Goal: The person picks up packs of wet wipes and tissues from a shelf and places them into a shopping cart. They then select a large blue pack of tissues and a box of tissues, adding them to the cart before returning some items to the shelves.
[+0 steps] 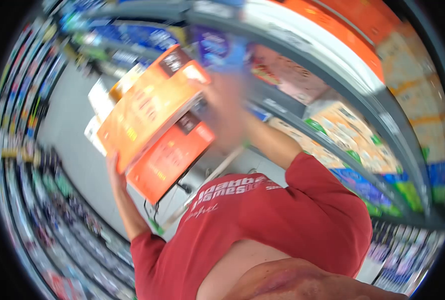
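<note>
An orange pack (145,110) with yellow print is tilted between my two hands, over other orange packs on a cart. My left hand (116,172) presses its fingers against the pack's left end. At the opposite end, my right hand (222,107) is smeared by motion, with its fingertips lying over the pack's right edge. A second orange pack (170,162) with a dark label lies just below, nearer my body. Another orange pack (170,62) shows behind the held one.
The cart's handle bar (222,165) runs in front of my red shirt. White and yellow packs sit at the cart's far end. A shelf (302,47) stocked with packaged goods rises close on my right. Grey floor (65,107) and more stocked shelves (57,215) lie to the left.
</note>
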A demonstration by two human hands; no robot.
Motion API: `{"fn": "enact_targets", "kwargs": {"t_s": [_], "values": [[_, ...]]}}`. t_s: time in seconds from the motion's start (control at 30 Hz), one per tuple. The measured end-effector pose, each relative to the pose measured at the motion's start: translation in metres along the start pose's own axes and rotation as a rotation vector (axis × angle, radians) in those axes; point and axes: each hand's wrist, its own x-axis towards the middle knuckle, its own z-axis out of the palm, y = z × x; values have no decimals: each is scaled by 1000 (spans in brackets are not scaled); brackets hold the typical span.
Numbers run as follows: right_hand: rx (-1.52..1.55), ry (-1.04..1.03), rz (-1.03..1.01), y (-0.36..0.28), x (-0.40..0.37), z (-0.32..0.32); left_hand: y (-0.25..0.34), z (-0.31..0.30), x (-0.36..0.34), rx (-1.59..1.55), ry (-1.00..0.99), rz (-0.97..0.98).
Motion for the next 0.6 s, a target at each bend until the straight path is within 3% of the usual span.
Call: {"fn": "enact_targets", "kwargs": {"t_s": [0.03, 0.17, 0.23, 0.27, 0.37, 0.47, 0.53, 0.57, 0.6], "values": [[5, 59, 65, -17, -10, -6, 0, 1, 5, -19, -46, 0], [94, 163, -181, -44, -23, -27, 14, 32, 27, -95, -242, 52], [1, 188, -457, -68, -38, -49, 14, 46, 46, -55, -282, 69], [1, 203, -467, -88, -52, -61, 17, 59, 56, -105, -329, 121], [-64, 231, -614, -136, -90, -112, 40, 129, 79, -175, -485, 214], [42, 134, -818, -154, -105, -161, 65, 197, 99, -210, -595, 360], [-267, 183, -835, -162, -118, -196, 81, 240, 101, -258, -646, 486], [-272, 193, -842, -162, -119, -212, 87, 255, 105, -262, -658, 491], [-386, 236, -939, -160, -118, -229, 91, 269, 110, -262, -679, 502]]}}
